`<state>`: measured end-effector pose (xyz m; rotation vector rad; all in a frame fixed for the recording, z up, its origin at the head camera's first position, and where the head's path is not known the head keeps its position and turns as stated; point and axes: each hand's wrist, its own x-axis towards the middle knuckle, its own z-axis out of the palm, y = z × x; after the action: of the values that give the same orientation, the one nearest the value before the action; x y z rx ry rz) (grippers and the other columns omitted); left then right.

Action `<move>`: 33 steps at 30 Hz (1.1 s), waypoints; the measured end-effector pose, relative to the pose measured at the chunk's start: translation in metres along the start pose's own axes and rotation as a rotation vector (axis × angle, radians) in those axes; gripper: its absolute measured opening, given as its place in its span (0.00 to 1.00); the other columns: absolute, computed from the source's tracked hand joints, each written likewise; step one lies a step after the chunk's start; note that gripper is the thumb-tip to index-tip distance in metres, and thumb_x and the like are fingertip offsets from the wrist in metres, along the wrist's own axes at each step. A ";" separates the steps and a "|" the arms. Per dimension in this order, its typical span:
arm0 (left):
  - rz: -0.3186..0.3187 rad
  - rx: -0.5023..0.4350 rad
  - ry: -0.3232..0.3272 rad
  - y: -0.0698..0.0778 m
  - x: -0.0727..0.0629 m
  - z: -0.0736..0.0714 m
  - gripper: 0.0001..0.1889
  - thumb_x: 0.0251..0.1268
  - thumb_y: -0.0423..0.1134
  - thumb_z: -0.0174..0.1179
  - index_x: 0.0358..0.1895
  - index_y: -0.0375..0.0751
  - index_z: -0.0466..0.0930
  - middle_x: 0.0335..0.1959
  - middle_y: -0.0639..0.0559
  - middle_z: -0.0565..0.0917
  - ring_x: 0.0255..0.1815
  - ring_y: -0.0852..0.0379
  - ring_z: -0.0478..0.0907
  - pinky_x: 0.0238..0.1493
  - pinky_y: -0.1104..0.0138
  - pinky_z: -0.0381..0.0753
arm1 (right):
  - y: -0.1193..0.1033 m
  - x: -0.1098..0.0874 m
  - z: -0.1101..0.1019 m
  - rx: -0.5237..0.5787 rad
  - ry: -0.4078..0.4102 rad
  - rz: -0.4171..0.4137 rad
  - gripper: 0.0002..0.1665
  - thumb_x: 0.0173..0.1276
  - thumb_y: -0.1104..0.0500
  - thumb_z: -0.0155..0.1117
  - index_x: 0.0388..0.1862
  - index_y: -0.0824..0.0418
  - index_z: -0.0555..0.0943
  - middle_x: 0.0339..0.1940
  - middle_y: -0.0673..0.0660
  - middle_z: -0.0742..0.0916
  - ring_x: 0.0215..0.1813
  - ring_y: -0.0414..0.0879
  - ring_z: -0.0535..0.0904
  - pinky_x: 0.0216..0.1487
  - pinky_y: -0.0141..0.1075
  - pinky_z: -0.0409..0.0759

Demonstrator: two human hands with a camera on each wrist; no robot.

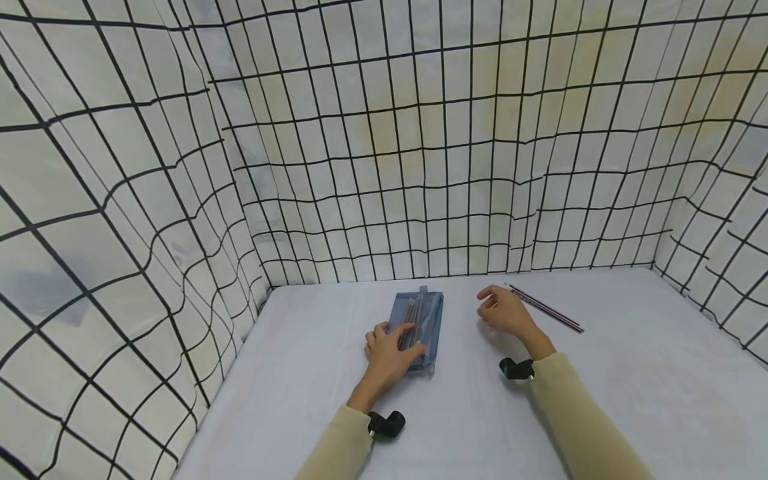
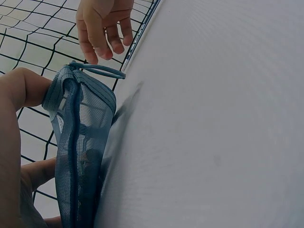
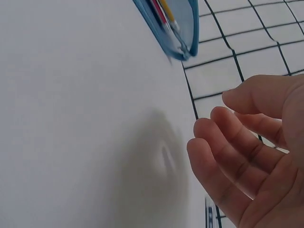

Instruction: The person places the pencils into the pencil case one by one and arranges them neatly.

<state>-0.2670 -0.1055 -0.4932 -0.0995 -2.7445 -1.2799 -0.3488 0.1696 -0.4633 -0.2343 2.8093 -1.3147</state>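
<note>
A blue mesh zip pencil case [image 1: 429, 337] lies on the white table, several pencils [image 1: 410, 317] showing in its upper side. My left hand [image 1: 387, 359] grips the case near its front end, thumb on the near side and fingers at the left edge. In the left wrist view, a loop [image 2: 102, 71] stands out from the end of the case. My right hand [image 1: 507, 313] hovers over the table to the right of the case, fingers loosely bent and holding nothing. Just beyond it lie a few dark pencils [image 1: 549, 309], slanting to the right.
White table cloth [image 1: 288, 373] surrounds the case. A black wire grid [image 1: 372, 167] backed with pale sheeting rises along the table's back and sides. Each wrist carries a small black camera, the left one [image 1: 387, 425] and the right one [image 1: 516, 369].
</note>
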 end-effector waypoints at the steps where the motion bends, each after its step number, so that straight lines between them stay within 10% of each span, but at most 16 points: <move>1: 0.000 -0.004 0.001 0.000 0.000 0.000 0.29 0.60 0.56 0.65 0.66 0.57 0.79 0.75 0.33 0.59 0.73 0.36 0.50 0.70 0.36 0.52 | 0.002 0.000 -0.003 -0.022 0.010 -0.012 0.22 0.70 0.61 0.61 0.61 0.66 0.76 0.45 0.62 0.85 0.38 0.47 0.83 0.36 0.37 0.81; 17: 0.010 -0.002 -0.001 0.002 0.001 -0.002 0.29 0.60 0.55 0.66 0.66 0.55 0.79 0.75 0.32 0.59 0.72 0.35 0.51 0.70 0.36 0.50 | 0.034 -0.004 -0.035 -0.201 0.190 -0.105 0.23 0.68 0.63 0.63 0.62 0.66 0.77 0.47 0.62 0.88 0.51 0.57 0.84 0.47 0.47 0.79; 33: 0.014 0.003 0.000 0.001 0.000 -0.001 0.29 0.60 0.56 0.66 0.66 0.56 0.79 0.75 0.32 0.60 0.71 0.34 0.52 0.68 0.36 0.53 | 0.050 -0.013 -0.058 -0.304 0.186 -0.005 0.27 0.69 0.62 0.61 0.66 0.65 0.73 0.55 0.66 0.87 0.52 0.60 0.83 0.44 0.47 0.78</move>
<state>-0.2663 -0.1053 -0.4920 -0.1174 -2.7410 -1.2717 -0.3476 0.2470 -0.4646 -0.1313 3.1617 -0.9490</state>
